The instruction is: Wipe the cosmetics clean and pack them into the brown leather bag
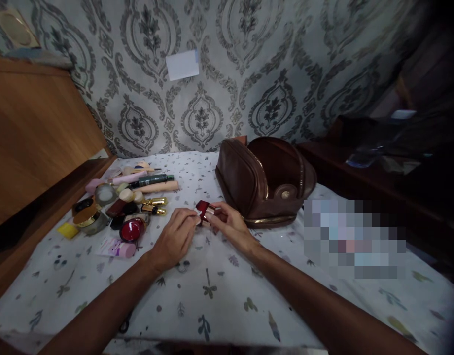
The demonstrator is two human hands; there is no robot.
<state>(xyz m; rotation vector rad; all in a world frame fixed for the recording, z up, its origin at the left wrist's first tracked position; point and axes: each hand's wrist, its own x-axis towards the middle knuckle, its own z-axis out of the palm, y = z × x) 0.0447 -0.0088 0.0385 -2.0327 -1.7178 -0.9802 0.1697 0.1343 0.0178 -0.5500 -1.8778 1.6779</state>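
My right hand (230, 224) is closed round a small dark-red bottle (202, 207) with a shiny rose-gold part. Against the bottle's left side, my left hand (178, 235) pinches a small white piece (197, 212) that looks like tissue or a wipe. Both hands are just above the cloth, in front of a brown toiletry bag (236, 180). The bag lies on its side with its zipped mouth open, close behind my right hand. Fingers partly hide the bottle's lower part.
Cosmetics cluster on the left: a red round jar (132, 230), a gold-rimmed jar (87, 218), a lilac-capped tube (116, 247), gold tubes (155, 201) and a green tube (156, 179). A wooden cabinet (38, 113) borders the left; a blurred-out patch (354, 241) lies at right.
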